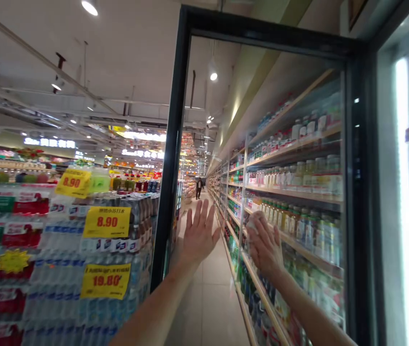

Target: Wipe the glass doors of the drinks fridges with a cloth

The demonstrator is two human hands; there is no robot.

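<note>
Glass door (262, 120), left hand (200, 236) flat.

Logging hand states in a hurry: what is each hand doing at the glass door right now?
Left hand: open, fingers spread, flat to the door.
Right hand: laid over a pale wad at the glass; grip cannot be told.

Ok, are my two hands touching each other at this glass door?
Apart. The head view shows the left hand, fingers spread, and the right hand, a white wad at its fingertips, with a strip of the glass door plainly between them.
</note>
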